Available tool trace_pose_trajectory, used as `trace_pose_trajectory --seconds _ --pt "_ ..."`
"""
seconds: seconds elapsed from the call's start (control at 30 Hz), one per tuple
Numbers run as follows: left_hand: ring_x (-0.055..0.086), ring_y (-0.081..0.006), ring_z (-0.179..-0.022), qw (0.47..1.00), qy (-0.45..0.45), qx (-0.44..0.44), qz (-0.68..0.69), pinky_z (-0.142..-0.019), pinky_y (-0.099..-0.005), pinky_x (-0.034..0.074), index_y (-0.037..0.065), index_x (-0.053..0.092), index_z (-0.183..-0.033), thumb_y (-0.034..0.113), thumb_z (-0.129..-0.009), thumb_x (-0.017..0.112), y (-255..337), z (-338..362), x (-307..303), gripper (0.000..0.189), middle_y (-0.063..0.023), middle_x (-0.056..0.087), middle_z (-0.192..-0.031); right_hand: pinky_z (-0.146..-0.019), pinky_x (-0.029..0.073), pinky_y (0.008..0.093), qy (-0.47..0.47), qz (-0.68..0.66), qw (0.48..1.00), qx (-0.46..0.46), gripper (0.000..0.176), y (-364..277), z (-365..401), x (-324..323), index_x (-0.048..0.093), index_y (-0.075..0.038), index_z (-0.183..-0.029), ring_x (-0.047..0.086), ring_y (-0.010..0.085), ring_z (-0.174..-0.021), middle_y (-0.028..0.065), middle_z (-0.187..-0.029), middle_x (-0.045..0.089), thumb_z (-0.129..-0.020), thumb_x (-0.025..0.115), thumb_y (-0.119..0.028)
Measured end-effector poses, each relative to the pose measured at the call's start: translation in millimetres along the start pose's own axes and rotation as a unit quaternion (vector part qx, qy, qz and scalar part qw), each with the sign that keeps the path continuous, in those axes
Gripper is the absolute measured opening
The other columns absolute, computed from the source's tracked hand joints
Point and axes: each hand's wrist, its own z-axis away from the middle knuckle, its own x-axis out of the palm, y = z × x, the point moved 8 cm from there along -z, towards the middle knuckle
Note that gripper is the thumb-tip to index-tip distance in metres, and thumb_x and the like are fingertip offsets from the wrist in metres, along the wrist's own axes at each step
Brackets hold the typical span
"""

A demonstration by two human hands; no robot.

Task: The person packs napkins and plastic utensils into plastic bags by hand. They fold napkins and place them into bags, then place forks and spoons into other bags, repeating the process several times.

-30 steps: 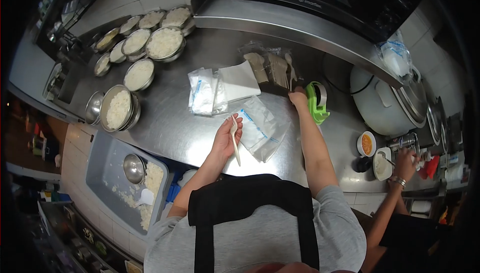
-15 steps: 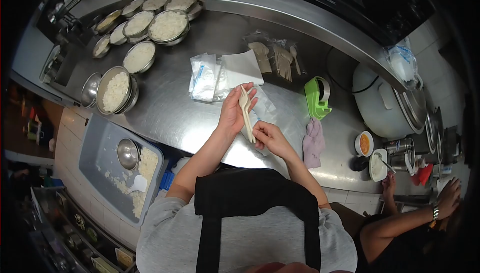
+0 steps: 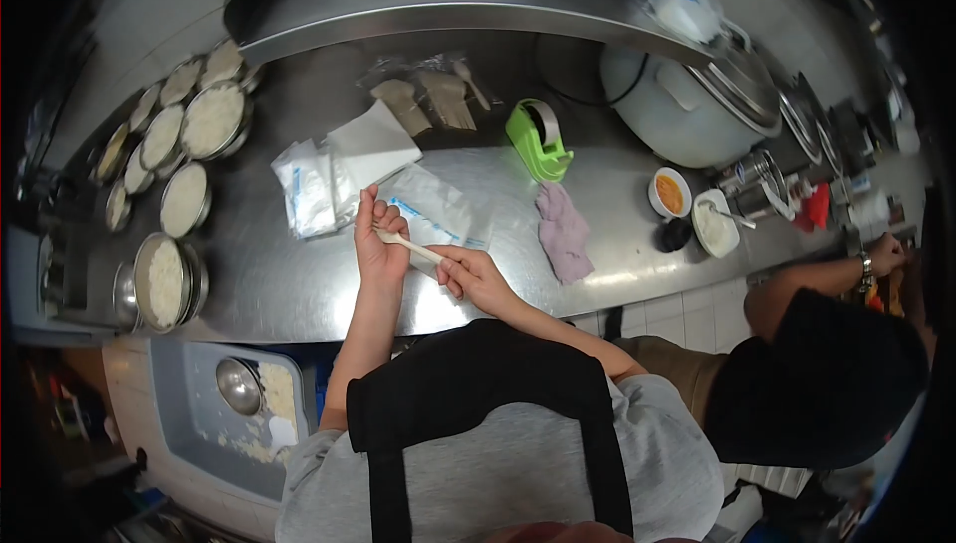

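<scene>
My left hand point(image 3: 382, 236) is palm up above the steel counter, fingers curled over one end of pale disposable cutlery point(image 3: 413, 247). The other end is pinched in my right hand point(image 3: 468, 276). How many pieces lie together cannot be made out. Just beyond my hands is a clear plastic bag with blue print point(image 3: 438, 206). White napkins point(image 3: 373, 149) and a stack of small clear packets point(image 3: 311, 187) lie to the left. Farther back are bags of forks point(image 3: 448, 100) and other cutlery point(image 3: 400, 105).
Bowls of rice point(image 3: 185, 199) line the left side. A green tape dispenser point(image 3: 538, 144) and purple cloth point(image 3: 564, 234) lie right of centre. Farther right are a large cooker point(image 3: 662, 110), an orange-filled bowl point(image 3: 669, 192) and a co-worker point(image 3: 817, 374). A grey tub point(image 3: 184, 399) sits below left.
The view has swung right, so the counter items appear farther left. My left fingers have curled around the cutlery, which now lies more level. More of the co-worker shows.
</scene>
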Motion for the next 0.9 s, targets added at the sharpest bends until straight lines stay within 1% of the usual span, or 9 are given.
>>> trace_pose_trajectory --seconds 0.2,0.3,0.33,0.43,0.53,0.57,0.6,0.67,0.9 --pt "0.047 -0.0089 -0.071 0.974 0.055 0.023 -0.220 -0.060 -0.0199 0.041 0.005 0.048 -0.113 0.017 -0.084 0.061 -33.2 3.7 19.6 0.034 -0.0019 0.051 -0.081 -0.052 0.036 0.0191 0.155 0.170 0.971 -0.072 0.022 -25.3 38.4 -53.3 0.057 -0.001 -0.107 0.043 0.0036 -0.059 -0.0038 -0.067 0.048 -0.092 0.046 -0.013" --pt "0.050 -0.0136 -0.084 0.729 -0.092 0.098 -0.671 -0.067 -0.0260 0.044 0.003 0.044 -0.116 0.011 -0.072 0.067 -43.7 18.3 41.2 0.051 -0.0052 0.052 -0.095 -0.048 0.029 0.0181 0.267 0.130 0.952 -0.070 0.020 -43.7 76.6 -94.3 0.057 0.001 -0.105 0.037 0.0016 -0.054 -0.0059 -0.066 0.045 -0.090 0.048 -0.009" --pt "0.051 -0.0158 -0.087 0.635 -0.102 0.086 -0.761 -0.068 -0.0283 0.044 0.003 0.045 -0.113 0.010 -0.068 0.068 -50.9 28.6 43.1 0.051 -0.0064 0.052 -0.097 -0.048 0.029 0.0181 0.263 0.129 0.954 -0.069 0.020 -46.6 86.1 -98.2 0.057 0.001 -0.105 0.037 0.0016 -0.054 -0.0059 -0.066 0.045 -0.090 0.048 -0.009" --pt "0.052 -0.0182 -0.081 0.491 -0.180 0.108 -0.846 -0.069 -0.0306 0.044 0.006 0.045 -0.110 0.010 -0.068 0.068 -79.6 48.1 39.2 0.048 -0.0073 0.053 -0.092 -0.047 0.025 0.0177 0.282 0.140 0.948 -0.048 0.018 -43.7 109.6 -102.1 0.058 0.003 -0.102 0.033 0.0007 -0.053 -0.0071 -0.065 0.044 -0.089 0.049 -0.007" --pt "0.053 -0.0220 -0.070 0.501 -0.159 0.043 -0.850 -0.063 -0.0297 0.045 0.005 0.044 -0.108 0.011 -0.067 0.070 -87.4 40.9 -9.0 0.049 -0.0076 0.053 -0.082 -0.047 0.025 0.0178 0.253 0.149 0.956 -0.016 0.017 -30.9 112.6 -96.0 0.058 0.004 -0.100 0.033 0.0002 -0.054 -0.0078 -0.064 0.042 -0.089 0.049 -0.007" --pt "0.057 -0.0205 -0.063 0.557 -0.120 0.014 -0.822 -0.058 -0.0308 0.046 0.003 0.050 -0.098 0.012 -0.069 0.070 -84.5 36.0 -18.2 0.037 -0.0043 0.055 -0.069 -0.047 0.028 0.0197 0.258 0.157 0.953 -0.011 0.017 -22.0 110.1 -97.6 0.059 0.004 -0.098 0.035 0.0021 -0.053 -0.0047 -0.063 0.047 -0.088 0.051 -0.007" --pt "0.057 -0.0205 -0.063 0.554 -0.121 0.015 -0.823 -0.058 -0.0308 0.046 0.003 0.050 -0.098 0.012 -0.069 0.070 -84.5 32.8 -27.2 0.037 -0.0043 0.055 -0.069 -0.046 0.030 0.0216 0.263 0.165 0.950 -0.006 0.017 -14.7 108.2 -99.8 0.060 0.004 -0.097 0.038 0.0039 -0.052 -0.0016 -0.061 0.051 -0.087 0.052 -0.008" --pt "0.057 -0.0111 -0.059 0.677 -0.106 -0.086 -0.724 -0.053 -0.0249 0.045 0.000 0.057 -0.088 0.010 -0.075 0.067 -89.1 29.0 -50.2 0.019 -0.0027 0.059 -0.067 -0.046 0.032 0.0237 0.263 0.197 0.945 -0.004 0.017 -7.7 106.2 -104.5 0.060 0.004 -0.095 0.040 0.0058 -0.051 0.0018 -0.061 0.053 -0.086 0.053 -0.009" --pt "0.049 -0.0029 -0.057 0.765 -0.015 -0.182 -0.618 -0.052 -0.0171 0.040 -0.001 0.064 -0.082 0.010 -0.082 0.063 -84.9 24.5 -69.6 0.011 -0.0009 0.060 -0.069 -0.046 0.036 0.0306 0.259 0.305 0.916 0.004 0.019 -13.7 113.4 -115.6 0.062 0.004 -0.089 0.045 0.0126 -0.047 0.0113 -0.059 0.056 -0.084 0.053 -0.013"
